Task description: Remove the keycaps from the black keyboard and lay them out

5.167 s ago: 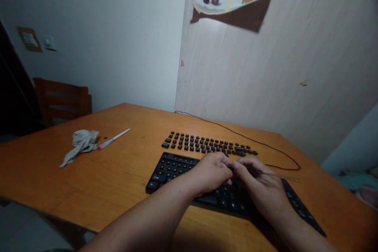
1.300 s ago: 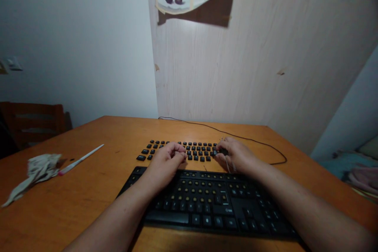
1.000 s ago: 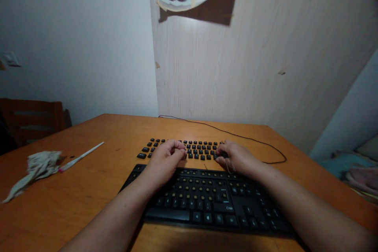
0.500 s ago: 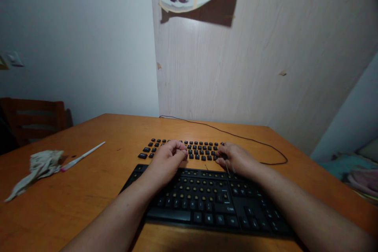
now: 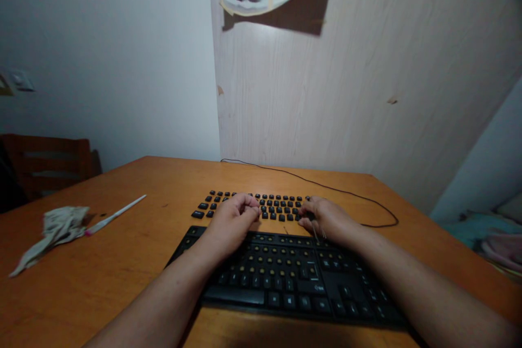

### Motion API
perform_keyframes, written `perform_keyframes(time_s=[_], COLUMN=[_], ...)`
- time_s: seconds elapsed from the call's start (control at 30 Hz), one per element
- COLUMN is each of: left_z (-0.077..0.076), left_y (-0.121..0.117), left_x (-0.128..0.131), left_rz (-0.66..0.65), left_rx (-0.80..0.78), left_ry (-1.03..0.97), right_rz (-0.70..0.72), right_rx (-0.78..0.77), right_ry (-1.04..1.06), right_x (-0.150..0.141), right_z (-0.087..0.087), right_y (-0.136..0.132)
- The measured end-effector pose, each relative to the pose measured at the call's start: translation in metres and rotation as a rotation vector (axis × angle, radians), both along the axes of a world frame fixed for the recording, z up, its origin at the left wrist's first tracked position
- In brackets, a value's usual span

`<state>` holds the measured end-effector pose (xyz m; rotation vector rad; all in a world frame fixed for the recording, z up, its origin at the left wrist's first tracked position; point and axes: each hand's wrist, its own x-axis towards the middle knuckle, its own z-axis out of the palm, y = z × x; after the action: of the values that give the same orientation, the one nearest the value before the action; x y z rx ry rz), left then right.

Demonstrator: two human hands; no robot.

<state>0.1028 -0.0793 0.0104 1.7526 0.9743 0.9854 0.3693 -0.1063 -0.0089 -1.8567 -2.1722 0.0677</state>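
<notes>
Fingers (image 5: 247, 199) of the left hand (image 5: 228, 222) are curled in, the thumb drawn narrow against the index finger; whether something small sits between them, I cannot tell. On the right hand (image 5: 331, 221) the fingers (image 5: 306, 209) bend down at the right end of the loose keycaps (image 5: 282, 218), with thin, stiff wires (image 5: 314, 230) showing beneath the palm; their exact grip is hidden.

The keycaps, small black plastic squares with some wider pieces, lie in neat rows on the desk (image 5: 134, 187), between and beyond both hands. Just nearer to the body is the black keyboard (image 5: 285, 281), a long slab with round yellowish studs where the bare key seats show, and its lower keys and long, smooth space bar in place.

Both forearms come in from the bottom corners and slant inward, the left forearm (image 5: 163, 288) across the keyboard's left end and the right forearm (image 5: 411, 280) over its right side. A thin dark cable (image 5: 310, 180) curves over the orange-brown wood grain. Well to the left are a crumpled pale cloth (image 5: 67, 223) and a slender white stick (image 5: 122, 211) with a pink end.
</notes>
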Motion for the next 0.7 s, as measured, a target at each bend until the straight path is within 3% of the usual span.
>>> perform_keyframes(time_s=[0.7], left_z=[0.002], left_y=[0.0001], left_x=[-0.0002], left_rz=[-0.003], left_rx=[0.024], left_ry=[0.002], right_rz=[-0.004], right_rx=[-0.03], right_ry=[-0.015], right_x=[-0.0021], right_z=[0.0037], right_y=[-0.0019])
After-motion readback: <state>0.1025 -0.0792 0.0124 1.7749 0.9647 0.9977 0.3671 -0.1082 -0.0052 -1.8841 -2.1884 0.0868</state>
